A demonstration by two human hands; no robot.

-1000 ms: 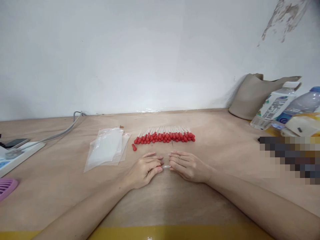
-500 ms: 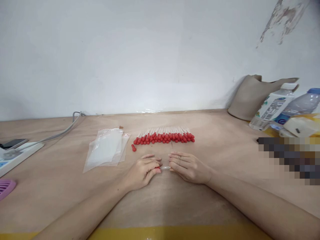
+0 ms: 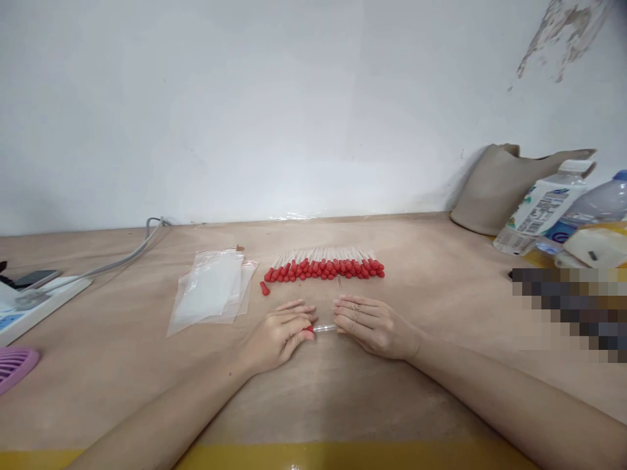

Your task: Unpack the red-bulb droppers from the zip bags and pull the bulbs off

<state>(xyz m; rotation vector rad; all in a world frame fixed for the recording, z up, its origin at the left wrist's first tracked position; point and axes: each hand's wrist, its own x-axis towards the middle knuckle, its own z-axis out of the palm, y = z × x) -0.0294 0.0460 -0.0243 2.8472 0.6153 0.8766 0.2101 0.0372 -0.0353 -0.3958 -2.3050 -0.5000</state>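
Just in front of me, my left hand (image 3: 285, 333) pinches a red rubber bulb (image 3: 309, 328) between thumb and fingers. A clear glass dropper tube (image 3: 324, 328) runs level from that bulb to my right hand (image 3: 369, 326), which is closed around its other end. How far the tube sits inside the bulb is hidden by the fingers. Beyond my right fingertips lies another clear glass tube (image 3: 339, 284). A loose red bulb (image 3: 265, 288) rests on the table ahead of my left hand. Behind it, many red-bulbed droppers (image 3: 326, 267) lie side by side, glass ends toward the wall.
Clear plastic zip bags (image 3: 210, 290) lie flat at the left. Farther left are a white power strip (image 3: 53, 303) with a grey cable, a phone (image 3: 39, 279) and a purple slotted object (image 3: 17, 369). Bottles (image 3: 541, 212) and a beige container (image 3: 490, 189) stand back right.
The view has shifted slightly, so things appear a little farther right. Both hands keep their hold on the bulb and the tube, with little visible movement.
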